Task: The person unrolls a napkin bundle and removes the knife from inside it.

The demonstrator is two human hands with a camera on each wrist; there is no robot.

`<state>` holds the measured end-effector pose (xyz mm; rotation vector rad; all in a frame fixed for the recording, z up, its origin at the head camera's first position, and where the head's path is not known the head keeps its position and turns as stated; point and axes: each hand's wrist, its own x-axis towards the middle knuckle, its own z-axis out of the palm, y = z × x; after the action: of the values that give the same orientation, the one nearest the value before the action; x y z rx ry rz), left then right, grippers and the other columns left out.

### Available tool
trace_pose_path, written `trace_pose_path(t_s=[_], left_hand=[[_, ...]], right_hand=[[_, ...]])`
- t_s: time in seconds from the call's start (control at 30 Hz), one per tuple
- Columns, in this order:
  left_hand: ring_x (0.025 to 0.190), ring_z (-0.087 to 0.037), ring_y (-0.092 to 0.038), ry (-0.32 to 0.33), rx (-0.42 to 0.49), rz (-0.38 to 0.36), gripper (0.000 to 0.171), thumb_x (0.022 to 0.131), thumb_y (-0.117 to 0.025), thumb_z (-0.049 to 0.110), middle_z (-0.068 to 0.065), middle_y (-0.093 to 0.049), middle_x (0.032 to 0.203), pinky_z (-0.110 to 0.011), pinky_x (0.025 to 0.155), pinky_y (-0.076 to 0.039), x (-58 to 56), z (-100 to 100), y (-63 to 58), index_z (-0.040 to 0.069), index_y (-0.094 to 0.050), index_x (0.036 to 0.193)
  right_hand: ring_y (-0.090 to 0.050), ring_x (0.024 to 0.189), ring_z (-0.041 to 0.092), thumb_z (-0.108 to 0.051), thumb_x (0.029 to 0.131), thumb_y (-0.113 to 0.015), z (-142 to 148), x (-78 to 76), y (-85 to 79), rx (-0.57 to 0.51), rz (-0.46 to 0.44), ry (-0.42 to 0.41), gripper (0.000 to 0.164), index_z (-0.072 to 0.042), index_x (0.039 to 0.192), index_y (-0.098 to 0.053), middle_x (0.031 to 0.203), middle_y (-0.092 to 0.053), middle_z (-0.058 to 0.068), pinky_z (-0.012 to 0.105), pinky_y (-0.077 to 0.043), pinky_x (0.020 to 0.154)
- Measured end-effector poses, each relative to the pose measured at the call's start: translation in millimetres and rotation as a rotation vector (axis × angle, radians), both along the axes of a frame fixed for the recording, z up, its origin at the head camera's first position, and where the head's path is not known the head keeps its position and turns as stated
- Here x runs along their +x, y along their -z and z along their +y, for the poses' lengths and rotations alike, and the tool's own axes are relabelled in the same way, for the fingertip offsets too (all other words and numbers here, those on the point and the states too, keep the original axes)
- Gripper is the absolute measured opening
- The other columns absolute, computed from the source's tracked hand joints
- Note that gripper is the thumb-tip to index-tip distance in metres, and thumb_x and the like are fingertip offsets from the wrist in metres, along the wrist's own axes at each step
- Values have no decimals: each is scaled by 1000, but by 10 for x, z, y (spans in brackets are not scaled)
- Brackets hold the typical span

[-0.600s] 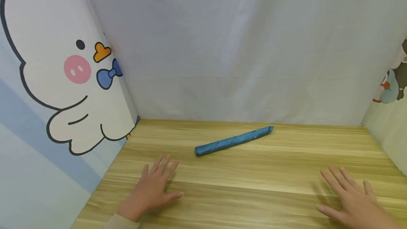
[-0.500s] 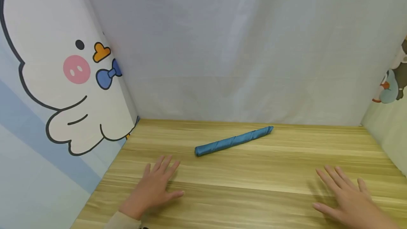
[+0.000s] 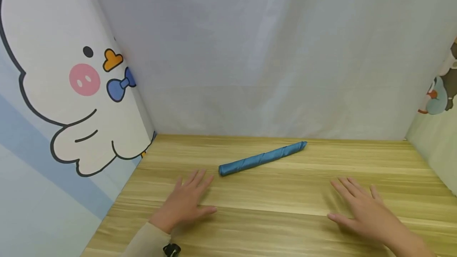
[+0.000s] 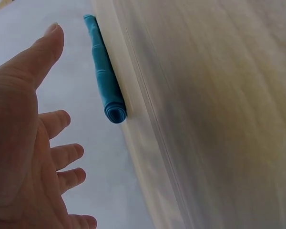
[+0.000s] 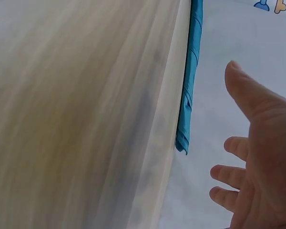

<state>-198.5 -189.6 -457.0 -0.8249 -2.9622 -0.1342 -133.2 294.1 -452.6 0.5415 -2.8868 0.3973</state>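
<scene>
A blue cloth rolled into a long thin tube point(image 3: 262, 158) lies slantwise on the wooden table, its left end nearer to me. The left wrist view shows the spiral layers at one end of the rolled cloth point(image 4: 105, 76); in the right wrist view the rolled cloth point(image 5: 189, 81) tapers to a loose pointed tip. My left hand point(image 3: 185, 201), fingers spread, is in front of the roll's left end, apart from it. My right hand point(image 3: 367, 213) is further off to the right, palm down with fingers straight. Neither hand holds anything.
The wood-grain table point(image 3: 271, 225) ends at a pale grey curtain point(image 3: 271, 58) behind. On the left stands a wall panel with a white cartoon bird point(image 3: 53, 70); on the right, another printed panel point(image 3: 437, 130). A black wrist device point(image 3: 172, 250) sits at the left sleeve.
Both hands have moved inward and slightly forward: the left one to the right, the right one to the left, closer to the roll. The rolled cloth has stayed in place.
</scene>
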Motion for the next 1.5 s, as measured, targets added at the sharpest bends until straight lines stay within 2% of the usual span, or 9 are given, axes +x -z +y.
trace_pose_path(t_s=[0.27, 0.53, 0.73, 0.93, 1.07, 1.3, 1.5], left_hand=[[143, -32, -22, 40, -45, -10, 90, 84, -54, 70, -11, -24, 157, -72, 100, -23, -120, 124, -16, 17, -30, 153], [142, -33, -25, 98, -98, -23, 87, 87, -51, 69, -12, -25, 156, -69, 102, -25, -212, 272, -63, 15, -31, 152], [143, -31, -22, 120, -131, -54, 87, 87, -50, 70, -10, -21, 158, -67, 106, -21, -261, 357, -129, 17, -30, 153], [144, -30, -21, 122, -189, -65, 86, 88, -47, 69, -10, -21, 158, -65, 107, -22, -337, 426, -162, 17, -28, 154], [143, -30, -23, 129, -222, -61, 85, 89, -46, 69, -12, -23, 157, -60, 108, -24, -400, 487, -183, 17, -28, 154], [144, -30, -20, 127, -251, -103, 83, 91, -43, 68, -11, -21, 158, -59, 109, -23, -457, 603, -205, 19, -25, 155], [144, -30, -22, 130, -251, -114, 78, 93, -42, 65, -11, -23, 158, -57, 110, -24, -545, 681, -172, 18, -27, 154]], right_hand=[[-31, 135, 44, -63, 84, -61, -191, -171, 43, 5, -18, -39, 85, -15, 150, -36, 149, -36, 19, 78, -13, 97], [-29, 139, 38, -65, 85, -58, -427, -345, 7, 88, 13, -101, 82, -17, 149, -39, 152, -34, 11, 74, -22, 98], [-28, 140, 35, -63, 86, -59, -572, -529, -37, 158, 24, -147, 82, -18, 150, -37, 152, -35, 11, 71, -20, 102], [-33, 137, 38, -59, 88, -60, -743, -708, -87, 176, 28, -190, 79, -15, 149, -38, 149, -39, 15, 71, -23, 101], [-34, 136, 39, -55, 89, -60, -869, -833, -119, 157, 10, -197, 75, -12, 148, -40, 148, -40, 17, 71, -24, 100], [-30, 138, 39, -56, 91, -57, -1045, -1078, -103, 132, -90, -166, 76, -13, 151, -34, 151, -35, 17, 71, -20, 103], [-31, 137, 40, -56, 92, -56, -1144, -1285, -65, 158, -95, -137, 74, -13, 149, -38, 150, -37, 18, 70, -21, 103]])
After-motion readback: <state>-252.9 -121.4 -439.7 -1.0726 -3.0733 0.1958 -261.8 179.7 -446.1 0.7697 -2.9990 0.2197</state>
